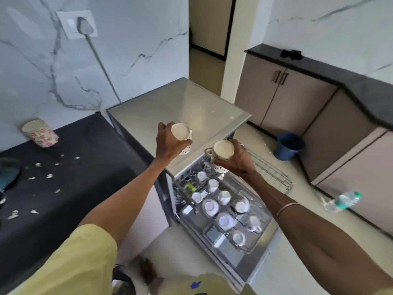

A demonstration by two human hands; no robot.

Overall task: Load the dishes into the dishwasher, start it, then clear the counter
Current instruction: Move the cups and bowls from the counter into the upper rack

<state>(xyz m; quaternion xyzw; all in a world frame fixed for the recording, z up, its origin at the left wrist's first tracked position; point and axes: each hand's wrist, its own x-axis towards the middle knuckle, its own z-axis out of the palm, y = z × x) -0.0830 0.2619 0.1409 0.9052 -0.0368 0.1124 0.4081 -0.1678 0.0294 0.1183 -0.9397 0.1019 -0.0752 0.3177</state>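
Marble-walled kitchen, dishwasher rack (pixel 251 248) pulled out below: left hand (pixel 170 143) grips one mug (pixel 181 133), right hand (pixel 236 160) grips another mug (pixel 222 150), nearer, directly above the rack.

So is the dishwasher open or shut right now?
Open. The dishwasher door is down and its rack is pulled out, with cups sitting upside down in it.

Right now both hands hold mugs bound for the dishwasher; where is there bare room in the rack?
The rack is crowded along its middle with upturned cups. Bare wire shows at its near left corner and at the far end beneath the right hand.
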